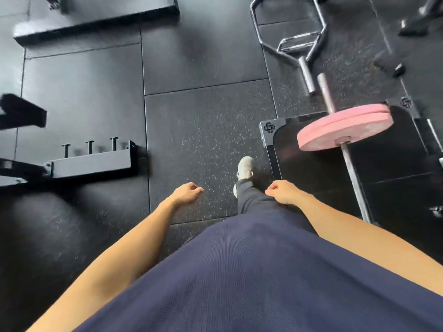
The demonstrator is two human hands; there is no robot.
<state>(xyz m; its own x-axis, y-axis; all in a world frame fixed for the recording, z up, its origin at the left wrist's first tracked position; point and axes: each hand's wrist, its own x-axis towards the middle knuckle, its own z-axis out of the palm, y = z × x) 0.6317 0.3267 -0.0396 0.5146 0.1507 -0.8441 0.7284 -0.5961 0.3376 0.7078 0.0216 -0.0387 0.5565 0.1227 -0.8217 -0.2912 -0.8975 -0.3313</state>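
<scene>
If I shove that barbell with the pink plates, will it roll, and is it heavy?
Probably rolls readily: its round pink plates seem to stand on edge on the flat platform. The steel bar looks rigid, likely heavy to lift.

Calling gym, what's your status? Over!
Left hand and right hand loose, holding nothing. Pink plates on the barbell, untouched, right of the right hand. Platform corner beside the shoe.

Trap bar (306, 74) ran off top edge; rack (91, 164) blurred, cut at left; barbell (352, 173) shaft hid behind right forearm (347, 226).
</scene>
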